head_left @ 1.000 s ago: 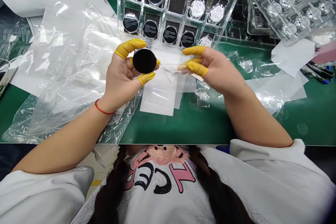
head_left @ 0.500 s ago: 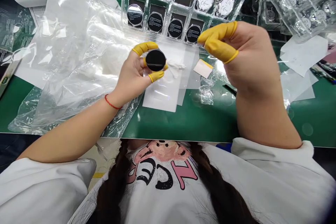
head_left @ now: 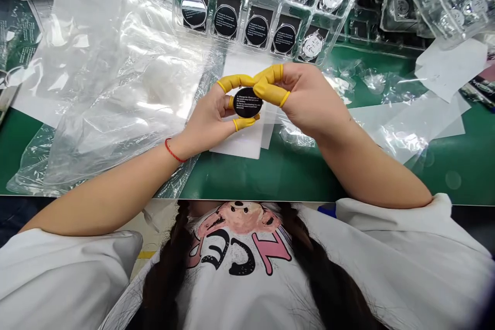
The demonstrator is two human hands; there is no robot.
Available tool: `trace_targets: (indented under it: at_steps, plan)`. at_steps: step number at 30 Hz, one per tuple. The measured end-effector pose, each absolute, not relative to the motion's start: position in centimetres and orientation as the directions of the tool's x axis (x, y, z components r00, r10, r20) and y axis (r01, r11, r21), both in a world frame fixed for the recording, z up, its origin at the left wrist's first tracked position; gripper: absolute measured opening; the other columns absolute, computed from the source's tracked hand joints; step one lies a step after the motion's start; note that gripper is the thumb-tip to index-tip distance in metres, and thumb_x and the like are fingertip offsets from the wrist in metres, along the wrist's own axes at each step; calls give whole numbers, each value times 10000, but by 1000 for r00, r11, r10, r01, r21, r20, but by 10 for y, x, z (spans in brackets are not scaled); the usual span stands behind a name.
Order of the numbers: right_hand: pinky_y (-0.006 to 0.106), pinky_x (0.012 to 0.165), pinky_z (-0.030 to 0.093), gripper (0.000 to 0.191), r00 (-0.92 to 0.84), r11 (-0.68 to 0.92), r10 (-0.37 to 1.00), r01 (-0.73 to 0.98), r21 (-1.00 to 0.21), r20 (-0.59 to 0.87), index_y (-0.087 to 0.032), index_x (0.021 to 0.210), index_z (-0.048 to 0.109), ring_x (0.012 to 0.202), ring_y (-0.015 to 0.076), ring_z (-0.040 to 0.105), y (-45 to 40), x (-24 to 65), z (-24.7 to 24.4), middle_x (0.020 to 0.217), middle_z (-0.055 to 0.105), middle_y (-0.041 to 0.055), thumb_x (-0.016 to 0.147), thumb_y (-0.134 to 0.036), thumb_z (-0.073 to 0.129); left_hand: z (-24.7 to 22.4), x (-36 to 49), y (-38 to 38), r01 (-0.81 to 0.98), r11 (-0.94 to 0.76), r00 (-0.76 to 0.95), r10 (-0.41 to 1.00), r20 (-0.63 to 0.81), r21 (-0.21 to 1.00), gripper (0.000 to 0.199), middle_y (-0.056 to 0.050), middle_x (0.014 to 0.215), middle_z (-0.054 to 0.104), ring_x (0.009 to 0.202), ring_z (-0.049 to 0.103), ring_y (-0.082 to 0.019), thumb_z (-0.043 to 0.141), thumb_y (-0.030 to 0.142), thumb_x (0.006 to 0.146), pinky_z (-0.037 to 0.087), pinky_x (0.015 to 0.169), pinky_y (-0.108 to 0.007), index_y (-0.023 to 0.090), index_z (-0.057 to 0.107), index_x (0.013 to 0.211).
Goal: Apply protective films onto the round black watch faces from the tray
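A round black watch face (head_left: 247, 105) with small white printed text faces up between the yellow-covered fingers of my left hand (head_left: 211, 113). At its upper right edge, my right hand (head_left: 301, 94) pinches thumb and forefinger together; whether they grip a thin film or the text disc itself is hidden. Behind both hands stands a clear tray (head_left: 235, 44) with compartments. Several hold text-covered black discs, and others hold silver watch backs (head_left: 311, 45) with CE marks.
Crumpled clear plastic bags (head_left: 127, 77) spread over the left side. White paper (head_left: 243, 144) lies under the hands on the green table (head_left: 301, 175). More clear trays (head_left: 444, 5) of watches are stacked at the back right, with white sheets (head_left: 448, 69) before them.
My right hand has come down and left to the watch face. White text now shows on the face, which was plain black. My left hand has moved slightly right.
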State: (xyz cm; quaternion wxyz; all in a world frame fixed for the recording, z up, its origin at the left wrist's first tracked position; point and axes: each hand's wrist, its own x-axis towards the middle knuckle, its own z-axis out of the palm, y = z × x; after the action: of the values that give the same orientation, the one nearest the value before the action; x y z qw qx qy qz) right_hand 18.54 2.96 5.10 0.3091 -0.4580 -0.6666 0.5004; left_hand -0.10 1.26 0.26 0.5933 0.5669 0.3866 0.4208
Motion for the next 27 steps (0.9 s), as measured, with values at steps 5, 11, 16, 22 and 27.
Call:
trace_targets:
  at_steps: [5, 11, 16, 22, 27]
  plan:
    - [443, 941, 555, 372, -369, 100, 930, 285, -953, -13, -222, 793, 655, 921, 211, 657, 31, 186, 47, 889, 693, 28, 788, -585, 736, -1, -1, 14, -68, -23, 365, 930, 46, 997, 696, -48, 1247, 661, 935, 756, -205, 910, 350, 593, 638, 879, -386, 246, 538, 1172]
    - [415, 953, 527, 290, -368, 96, 930, 242, -966, 0, -209, 794, 666, 933, 198, 658, 30, 188, 46, 911, 689, 24, 814, -487, 743, -5, -2, 14, -17, -126, 401, 908, 122, 992, 683, -57, 1301, 633, 905, 752, -166, 858, 436, 669, 636, 844, -339, 252, 497, 1219]
    - [421, 953, 523, 241, -360, 121, 933, 263, -957, 19, -213, 785, 663, 934, 197, 654, 29, 187, 48, 917, 701, 24, 825, -439, 735, -2, -2, 13, 12, -125, 401, 909, 110, 992, 672, -57, 1314, 628, 900, 746, -163, 851, 441, 675, 634, 814, -328, 253, 496, 1214]
    - [444, 966, 527, 252, -365, 176, 929, 296, -939, 59, -224, 780, 654, 936, 211, 653, 28, 186, 49, 926, 706, 30, 826, -459, 732, 1, -1, 13, 18, -109, 407, 909, 92, 994, 641, -37, 1234, 656, 895, 746, -172, 841, 422, 690, 632, 821, -352, 261, 503, 1211]
    - [456, 978, 534, 252, -364, 190, 929, 328, -925, 62, -231, 794, 643, 948, 215, 656, 28, 186, 49, 939, 713, 31, 844, -468, 711, 2, -1, 12, 2, -121, 408, 906, 110, 993, 616, -36, 1201, 655, 883, 749, -169, 837, 405, 701, 632, 821, -355, 254, 510, 1201]
